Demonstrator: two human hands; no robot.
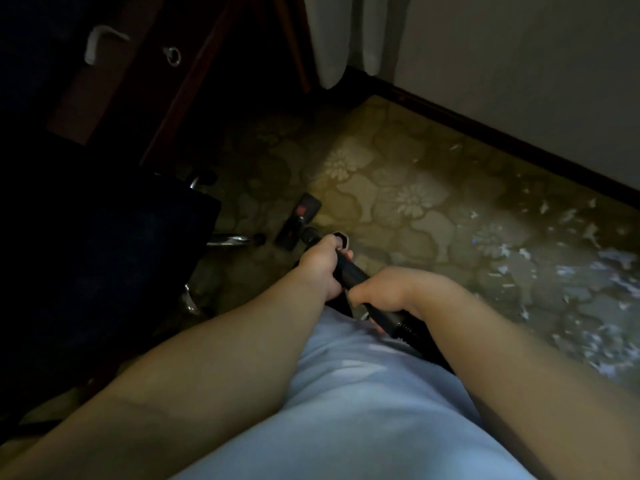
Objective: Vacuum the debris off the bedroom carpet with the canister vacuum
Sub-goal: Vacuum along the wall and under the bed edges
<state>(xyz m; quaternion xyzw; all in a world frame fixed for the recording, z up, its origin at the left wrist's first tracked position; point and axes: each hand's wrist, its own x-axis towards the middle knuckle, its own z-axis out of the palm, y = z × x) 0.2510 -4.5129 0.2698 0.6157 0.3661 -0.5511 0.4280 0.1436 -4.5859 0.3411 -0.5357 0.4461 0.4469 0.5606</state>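
- Both hands are on the vacuum wand (349, 271), which runs from about 5 o'clock near the body up toward 11 o'clock, where the floor head (298, 221) sits on the carpet (398, 216).
- Left hand (320, 268) is the forward one, fingers wrapped round the tube just behind where it drops to the head. Right hand (394, 292) is further back, fingers curled round the grip end where the ribbed hose (407, 329) starts. Neither is spread, both are clamped on the tube.
- The floor head is lying with its long axis roughly 1 to 7 o'clock, right beside the chrome legs of a dark office chair (104, 254) at 9 o'clock.
- Here's the thing though: the debris (588, 271), pale paper-ish scraps, is all over at 3 to 4 o'clock, along the dark skirting board (519, 147). That's well apart from the head, which is pointing the other way.
- So my guess is the next move is swinging the wand clockwise toward the right. The right hand is nearer the mess, so it'd likely pivot while the left steers the head round.
- The canister itself isn't in view.
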